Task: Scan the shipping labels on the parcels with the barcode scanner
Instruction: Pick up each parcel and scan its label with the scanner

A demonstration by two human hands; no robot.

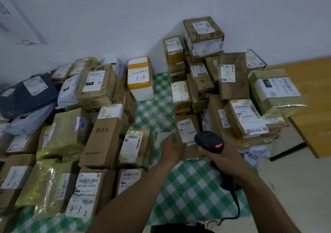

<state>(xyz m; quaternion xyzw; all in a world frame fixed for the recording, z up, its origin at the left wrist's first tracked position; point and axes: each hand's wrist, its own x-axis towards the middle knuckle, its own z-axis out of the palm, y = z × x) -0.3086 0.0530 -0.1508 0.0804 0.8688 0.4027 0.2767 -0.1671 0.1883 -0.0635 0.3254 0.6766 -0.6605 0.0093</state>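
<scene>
**Scanner aimed at the nearest box, heaps on both sides to be accounted for**

The right hand [221, 158] has its fingers clenched round the handle of the black corded handheld barcode scanner [208, 140]. The scanner's head rises just above those fingers, with a red light glowing on its back. Directly ahead of the scanner stands an upright brown cardboard parcel [189, 152], its white shipping label [186, 131] facing the person. The left hand [172, 148] reaches to that parcel's left edge with fingers loose and released. They seem to steady the box rather than grip it, though actual contact is hard to confirm.

This looks like one scan in the middle of a long run. Left of the left hand's fingers lies a crowded heap of brown boxes and grey and dark plastic mailers [100, 139]. Beyond and to the right of the right hand's fingers rises a taller stack of brown cartons [232, 82]. All rest on a green-and-white checked cloth [188, 188]. A few labels carry handwritten numbers, which may mark parcels already handled, but nothing shows which labels have been read. By my estimate much of the pile remains.
</scene>
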